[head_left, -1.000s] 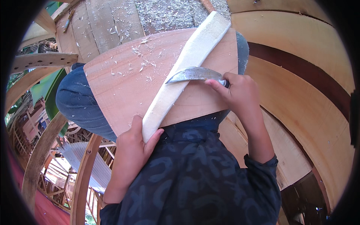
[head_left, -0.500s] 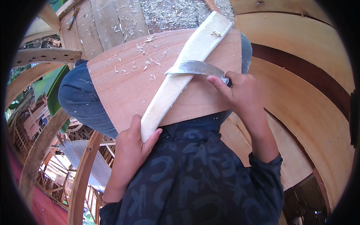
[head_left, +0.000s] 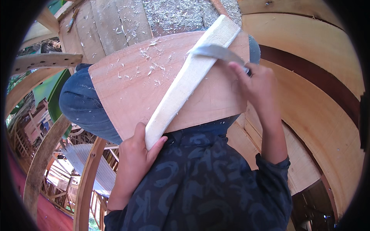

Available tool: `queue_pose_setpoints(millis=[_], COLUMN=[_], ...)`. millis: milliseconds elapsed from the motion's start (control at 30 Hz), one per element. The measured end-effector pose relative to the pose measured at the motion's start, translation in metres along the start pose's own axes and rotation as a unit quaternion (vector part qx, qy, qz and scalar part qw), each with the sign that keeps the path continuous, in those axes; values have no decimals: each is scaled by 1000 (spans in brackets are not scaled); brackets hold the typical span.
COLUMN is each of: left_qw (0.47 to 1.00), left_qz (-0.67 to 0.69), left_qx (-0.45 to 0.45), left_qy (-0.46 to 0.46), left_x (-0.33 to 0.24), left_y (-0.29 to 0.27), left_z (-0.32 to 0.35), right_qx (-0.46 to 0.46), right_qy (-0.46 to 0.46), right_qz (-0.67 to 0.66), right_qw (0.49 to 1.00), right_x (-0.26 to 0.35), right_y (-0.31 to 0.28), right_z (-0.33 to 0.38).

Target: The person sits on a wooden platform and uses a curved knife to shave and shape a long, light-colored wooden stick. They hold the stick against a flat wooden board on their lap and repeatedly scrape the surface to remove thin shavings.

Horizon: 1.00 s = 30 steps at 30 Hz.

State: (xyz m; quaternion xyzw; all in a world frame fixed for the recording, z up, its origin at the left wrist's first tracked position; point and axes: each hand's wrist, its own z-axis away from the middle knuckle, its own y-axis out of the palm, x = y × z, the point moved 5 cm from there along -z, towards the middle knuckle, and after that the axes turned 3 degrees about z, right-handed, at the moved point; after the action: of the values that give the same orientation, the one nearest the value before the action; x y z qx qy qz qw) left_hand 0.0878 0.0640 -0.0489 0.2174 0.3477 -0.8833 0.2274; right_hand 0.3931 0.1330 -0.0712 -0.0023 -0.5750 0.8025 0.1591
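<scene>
A long pale piece of wood (head_left: pixel 181 85) slants across a thin reddish board (head_left: pixel 127 86) that rests on my lap. My left hand (head_left: pixel 139 152) grips the near end of the pale wood between thumb and fingers. In my right hand (head_left: pixel 256 82) is a knife with a curved blade (head_left: pixel 217 52), its dark handle mostly hidden by the fingers. The blade, slightly blurred, lies across the upper part of the pale wood. Small wood shavings (head_left: pixel 152 69) are scattered over the board to the left of the wood.
Beyond my knees, floor planks (head_left: pixel 106 25) carry a thick spread of shavings (head_left: pixel 173 17). Large curved wooden planks (head_left: pixel 304 81) rise on the right. Curved timber ribs (head_left: pixel 86 184) stand on the left, with a corrugated sheet (head_left: pixel 90 165) outside them. A pencil-like stick (head_left: pixel 72 20) lies at the far left.
My right hand has moved the knife farther away and a little to the right along the pale wood. The left hand keeps its grip, and the wood has barely shifted.
</scene>
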Motion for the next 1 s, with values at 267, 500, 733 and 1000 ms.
queue_pose_setpoints(millis=[267, 500, 733, 1000], left_qw=[995, 976, 980, 982], left_qz=[87, 177, 176, 159], left_qx=[42, 127, 91, 99], left_qy=[5, 20, -23, -24], left_x=[7, 15, 9, 3], left_y=[-1, 12, 13, 12], left_z=[-1, -1, 0, -3], right_qx=[-44, -99, 4, 36], right_qy=[159, 205, 40, -101], right_qz=[-82, -138, -136, -34], right_qw=[983, 964, 990, 994], right_x=[-52, -54, -14, 25], right_y=[-21, -15, -19, -4], right_z=[1, 34, 42, 39])
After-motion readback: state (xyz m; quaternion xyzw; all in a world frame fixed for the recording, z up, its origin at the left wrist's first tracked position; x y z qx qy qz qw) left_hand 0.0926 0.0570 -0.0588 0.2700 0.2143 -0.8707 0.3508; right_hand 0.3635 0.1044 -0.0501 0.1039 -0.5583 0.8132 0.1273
